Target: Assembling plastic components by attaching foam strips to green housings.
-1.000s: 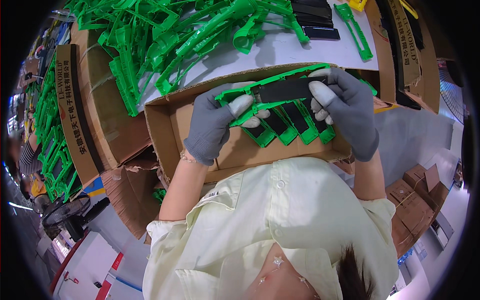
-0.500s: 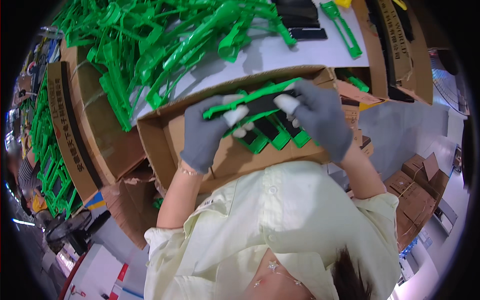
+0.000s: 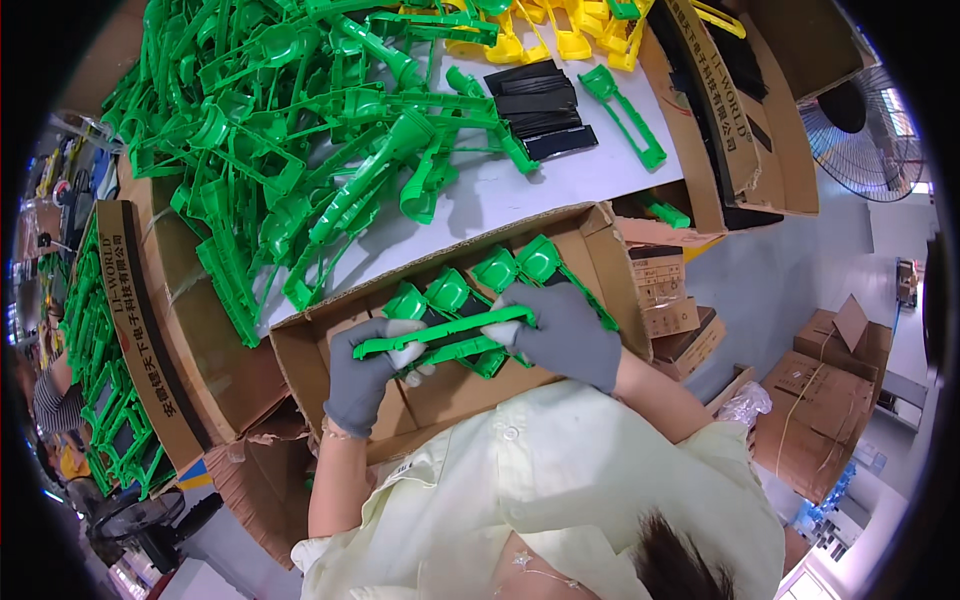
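Both of my hands wear grey gloves with white fingertips. My left hand [image 3: 365,370] grips one end of a long green plastic frame [image 3: 455,328], and my right hand [image 3: 565,335] pinches it nearer the other end. The frame is held level above an open cardboard box [image 3: 430,408], with its long edges toward me. Below it, inside the box, several green plastic parts [image 3: 447,290] with rounded cup-like ends and black strips lie side by side, partly hidden by my hands.
A large heap of green plastic parts [image 3: 290,130] covers the white tabletop [image 3: 480,190] beyond the box. Black strips [image 3: 540,105] lie stacked beside a single green part [image 3: 625,120]. Yellow parts [image 3: 575,40] sit farther back. Cardboard boxes [image 3: 815,400] stand at right.
The view has shifted, showing more of the table's far side. My hands have turned the frame so less of its black panel shows, and my right hand has moved inward along it.
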Tool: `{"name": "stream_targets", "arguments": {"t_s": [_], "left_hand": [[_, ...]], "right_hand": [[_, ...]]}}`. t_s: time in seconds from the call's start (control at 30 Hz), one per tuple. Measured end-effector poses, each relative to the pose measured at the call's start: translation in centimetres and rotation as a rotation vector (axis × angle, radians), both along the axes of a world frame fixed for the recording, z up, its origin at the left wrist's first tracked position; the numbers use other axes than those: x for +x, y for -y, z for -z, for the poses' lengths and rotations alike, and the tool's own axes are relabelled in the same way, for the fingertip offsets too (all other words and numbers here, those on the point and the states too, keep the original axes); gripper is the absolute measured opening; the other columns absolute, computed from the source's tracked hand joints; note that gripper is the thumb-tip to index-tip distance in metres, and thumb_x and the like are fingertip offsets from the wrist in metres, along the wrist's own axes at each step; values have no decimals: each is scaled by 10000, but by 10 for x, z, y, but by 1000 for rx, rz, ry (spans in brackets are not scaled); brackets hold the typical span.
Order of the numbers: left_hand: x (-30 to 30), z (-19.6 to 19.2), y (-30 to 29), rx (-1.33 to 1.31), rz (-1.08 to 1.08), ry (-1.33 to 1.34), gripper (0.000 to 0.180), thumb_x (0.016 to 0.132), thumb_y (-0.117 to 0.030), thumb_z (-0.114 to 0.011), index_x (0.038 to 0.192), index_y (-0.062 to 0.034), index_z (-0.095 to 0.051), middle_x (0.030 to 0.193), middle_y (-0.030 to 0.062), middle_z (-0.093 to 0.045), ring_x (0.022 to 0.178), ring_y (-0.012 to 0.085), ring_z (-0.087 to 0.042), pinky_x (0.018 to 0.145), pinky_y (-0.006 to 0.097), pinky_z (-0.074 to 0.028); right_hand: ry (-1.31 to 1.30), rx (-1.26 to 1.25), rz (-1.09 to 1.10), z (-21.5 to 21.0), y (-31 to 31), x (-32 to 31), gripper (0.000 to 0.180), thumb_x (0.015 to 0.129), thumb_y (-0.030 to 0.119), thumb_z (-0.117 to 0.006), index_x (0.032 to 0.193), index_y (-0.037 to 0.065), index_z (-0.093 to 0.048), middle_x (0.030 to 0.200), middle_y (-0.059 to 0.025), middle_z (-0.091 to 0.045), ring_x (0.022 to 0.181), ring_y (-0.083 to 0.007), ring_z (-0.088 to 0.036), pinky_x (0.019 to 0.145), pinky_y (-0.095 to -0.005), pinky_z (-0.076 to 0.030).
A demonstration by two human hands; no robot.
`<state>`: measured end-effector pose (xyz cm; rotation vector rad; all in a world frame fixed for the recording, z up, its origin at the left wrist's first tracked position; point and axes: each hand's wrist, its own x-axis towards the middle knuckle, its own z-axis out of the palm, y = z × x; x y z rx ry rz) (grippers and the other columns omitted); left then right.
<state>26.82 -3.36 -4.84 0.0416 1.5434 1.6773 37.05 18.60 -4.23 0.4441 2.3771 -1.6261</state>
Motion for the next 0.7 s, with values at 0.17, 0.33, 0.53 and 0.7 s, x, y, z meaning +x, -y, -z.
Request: {"name": "stream_targets", "arguments": {"t_s": [0.17,0.33,0.53,0.7], "left_hand": [[0,0,18,-55,27,-28,228,785,-34,-657,970,89,-603,797,159,-648,582,204,-639,456,247,-495],[8,2,19,-101,-31,3,214,787,-19,-647,963,94,-601,794,164,-646,587,202,-639,463,248,-496],[8,0,14,-117,9,6,200,785,-10,-639,959,80,-602,732,145,-642,560,180,-627,450,236,-476],[-33,-4,53,-208,200,68,218,771,-68,-663,948,41,-596,691,111,-637,484,131,-585,402,215,-432]], "right_hand": [[-180,284,-114,11,15,-2,195,801,268,-685,809,80,-637,578,-68,-594,505,-198,-570,491,-319,-428],[-111,234,-119,14,16,-3,209,795,291,-686,791,88,-638,578,-85,-580,508,-231,-561,500,-334,-423],[-52,362,-205,9,10,1,206,782,283,-696,789,87,-635,597,-80,-581,521,-223,-566,519,-329,-432],[-281,464,-59,-16,-66,-34,242,752,173,-674,983,114,-632,770,-87,-593,614,-216,-587,596,-295,-460]]}}
